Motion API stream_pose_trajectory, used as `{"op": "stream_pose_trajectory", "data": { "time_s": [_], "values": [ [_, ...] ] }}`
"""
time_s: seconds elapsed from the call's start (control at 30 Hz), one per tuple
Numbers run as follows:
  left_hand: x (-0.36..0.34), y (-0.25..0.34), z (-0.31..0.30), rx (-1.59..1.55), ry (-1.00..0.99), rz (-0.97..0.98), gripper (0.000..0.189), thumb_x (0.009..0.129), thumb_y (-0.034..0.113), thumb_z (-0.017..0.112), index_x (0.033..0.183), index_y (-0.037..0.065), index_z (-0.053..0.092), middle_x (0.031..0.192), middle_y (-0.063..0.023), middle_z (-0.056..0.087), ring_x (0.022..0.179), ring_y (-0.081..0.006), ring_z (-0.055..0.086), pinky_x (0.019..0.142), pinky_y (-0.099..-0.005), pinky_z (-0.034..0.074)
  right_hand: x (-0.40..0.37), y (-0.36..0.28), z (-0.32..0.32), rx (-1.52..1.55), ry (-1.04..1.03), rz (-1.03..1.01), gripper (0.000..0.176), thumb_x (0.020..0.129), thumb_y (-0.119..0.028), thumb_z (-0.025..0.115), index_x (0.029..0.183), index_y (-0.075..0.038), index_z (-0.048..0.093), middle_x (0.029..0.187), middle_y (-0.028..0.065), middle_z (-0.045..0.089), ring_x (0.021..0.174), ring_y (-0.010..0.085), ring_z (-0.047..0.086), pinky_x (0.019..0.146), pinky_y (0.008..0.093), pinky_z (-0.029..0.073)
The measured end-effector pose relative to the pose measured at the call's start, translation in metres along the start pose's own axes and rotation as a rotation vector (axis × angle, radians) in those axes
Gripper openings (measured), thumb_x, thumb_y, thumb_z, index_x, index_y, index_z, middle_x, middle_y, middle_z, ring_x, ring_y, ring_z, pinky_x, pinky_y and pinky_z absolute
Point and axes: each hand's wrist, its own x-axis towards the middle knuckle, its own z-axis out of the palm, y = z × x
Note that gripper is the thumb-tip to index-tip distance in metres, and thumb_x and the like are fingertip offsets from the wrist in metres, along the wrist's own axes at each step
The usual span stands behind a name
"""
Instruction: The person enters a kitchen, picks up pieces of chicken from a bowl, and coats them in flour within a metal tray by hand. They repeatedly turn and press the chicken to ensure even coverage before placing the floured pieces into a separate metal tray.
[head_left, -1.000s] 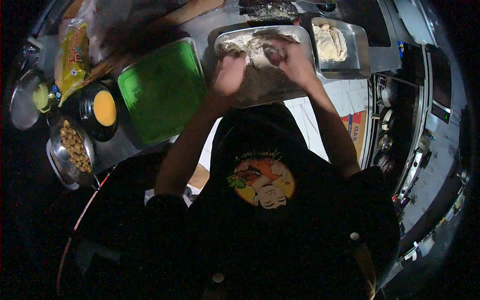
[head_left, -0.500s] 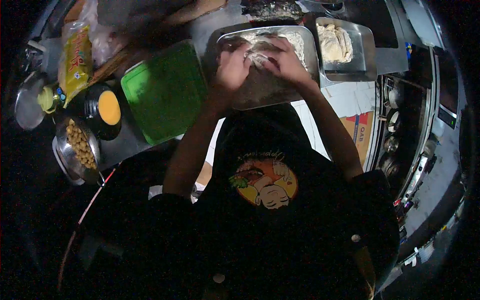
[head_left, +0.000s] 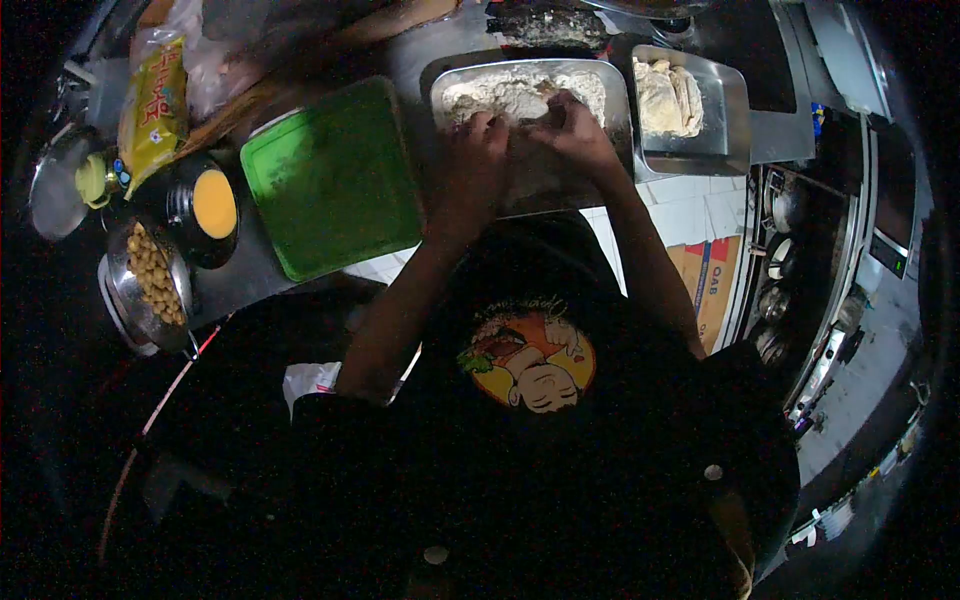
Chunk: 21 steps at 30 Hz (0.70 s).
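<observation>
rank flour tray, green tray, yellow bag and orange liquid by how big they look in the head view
1. Flour tray and green tray: too alike to rank
2. Yellow bag
3. Orange liquid

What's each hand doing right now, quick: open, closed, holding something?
Left hand: partly curled at the metal tray; any hold cannot be told.
Right hand: curled there too; any hold cannot be told.
</observation>
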Motion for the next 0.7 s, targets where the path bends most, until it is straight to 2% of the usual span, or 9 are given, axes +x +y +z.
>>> {"op": "stream_pose_trajectory", "data": {
  "time_s": [0.1, 0.2, 0.3, 0.37, 0.43, 0.5, 0.57, 0.63, 0.7],
  "values": [
    [-0.009, -0.009, 0.039, -0.196, 0.053, -0.073, 0.035, 0.08, 0.015, 0.055, 0.114, 0.004, 0.059, 0.108, -0.016, 0.058, 0.092, -0.0355, 0.06, 0.082, -0.0457, 0.047, -0.017, -0.044, -0.003, 0.128, 0.029, 0.134, 0.069, 0.073, -0.013, 0.077, 0.127, 0.008, 0.039, 0.108, 0.0153, 0.058, 0.098, 0.02, 0.058, 0.084, 0.0315, 0.046],
    [-0.005, -0.007, 0.029, -0.409, 0.085, -0.087, 0.038, 0.083, 0.015, 0.051, 0.118, 0.001, 0.057, 0.107, -0.0215, 0.06, 0.096, -0.0382, 0.059, 0.085, -0.0462, 0.046, -0.026, -0.072, -0.014, 0.273, 0.044, 0.19, 0.065, 0.072, -0.014, 0.078, 0.123, 0.006, 0.043, 0.109, 0.0142, 0.058, 0.096, 0.0208, 0.058, 0.084, 0.0317, 0.047],
    [-0.006, -0.01, 0.034, -0.754, 0.124, -0.213, 0.04, 0.085, 0.016, 0.046, 0.12, 0.0, 0.056, 0.105, -0.0251, 0.061, 0.097, -0.0406, 0.059, 0.086, -0.046, 0.046, -0.029, -0.062, -0.027, 0.192, 0.134, -0.027, 0.07, 0.068, -0.03, 0.079, 0.122, 0.0, 0.046, 0.105, 0.017, 0.064, 0.097, 0.0293, 0.063, 0.086, 0.0353, 0.049],
    [-0.002, -0.019, 0.021, -0.769, 0.095, -0.163, 0.04, 0.084, 0.014, 0.043, 0.119, 0.0, 0.056, 0.103, -0.0257, 0.061, 0.096, -0.0424, 0.058, 0.086, -0.0468, 0.045, -0.03, -0.064, -0.034, -0.368, 0.25, -0.004, 0.07, 0.069, -0.03, 0.078, 0.123, 0.0, 0.045, 0.11, 0.021, 0.061, 0.1, 0.0358, 0.061, 0.085, 0.0381, 0.05],
    [-0.002, -0.014, -0.004, -0.765, -0.021, -0.287, 0.041, 0.085, 0.015, 0.042, 0.121, 0.0, 0.055, 0.099, -0.026, 0.061, 0.092, -0.0429, 0.059, 0.085, -0.0475, 0.044, -0.031, -0.076, -0.021, -0.375, 0.209, 0.032, 0.07, 0.071, -0.033, 0.076, 0.124, 0.001, 0.045, 0.11, 0.023, 0.061, 0.099, 0.0386, 0.061, 0.083, 0.0409, 0.051],
    [-0.006, -0.03, 0.011, -0.679, -0.013, -0.239, 0.04, 0.085, 0.017, 0.044, 0.12, 0.0, 0.054, 0.097, -0.0262, 0.061, 0.091, -0.0425, 0.059, 0.085, -0.0475, 0.044, -0.039, -0.079, -0.003, -0.593, 0.219, -0.119, 0.065, 0.073, -0.034, 0.075, 0.121, 0.0, 0.047, 0.103, 0.0213, 0.064, 0.092, 0.0367, 0.064, 0.08, 0.0417, 0.051],
    [-0.008, -0.039, 0.013, -0.595, -0.002, -0.195, 0.04, 0.085, 0.018, 0.045, 0.119, 0.0, 0.054, 0.095, -0.0264, 0.061, 0.089, -0.042, 0.059, 0.085, -0.0475, 0.044, -0.056, -0.096, -0.001, -0.563, 0.255, -0.118, 0.052, 0.077, -0.032, 0.071, 0.115, -0.001, 0.053, 0.097, 0.0208, 0.065, 0.089, 0.0356, 0.065, 0.078, 0.0419, 0.051],
    [-0.01, -0.041, 0.004, -0.452, -0.244, -0.221, 0.043, 0.081, 0.024, 0.059, 0.123, 0.014, 0.055, 0.107, -0.0185, 0.064, 0.1, -0.032, 0.062, 0.088, -0.0412, 0.047, -0.072, -0.1, -0.012, -0.27, 0.261, 0.057, 0.031, 0.078, -0.015, 0.071, 0.102, 0.0, 0.058, 0.084, 0.0154, 0.066, 0.075, 0.0257, 0.065, 0.067, 0.0349, 0.051],
    [-0.023, -0.034, -0.002, -0.44, -0.19, -0.143, 0.04, 0.083, 0.027, 0.057, 0.117, 0.008, 0.055, 0.104, -0.0203, 0.062, 0.1, -0.0352, 0.059, 0.087, -0.0447, 0.045, -0.082, -0.091, -0.016, -0.361, 0.282, 0.108, 0.03, 0.079, -0.013, 0.069, 0.104, 0.0, 0.059, 0.084, 0.0155, 0.066, 0.076, 0.0251, 0.065, 0.067, 0.0346, 0.051]
  ]
}}
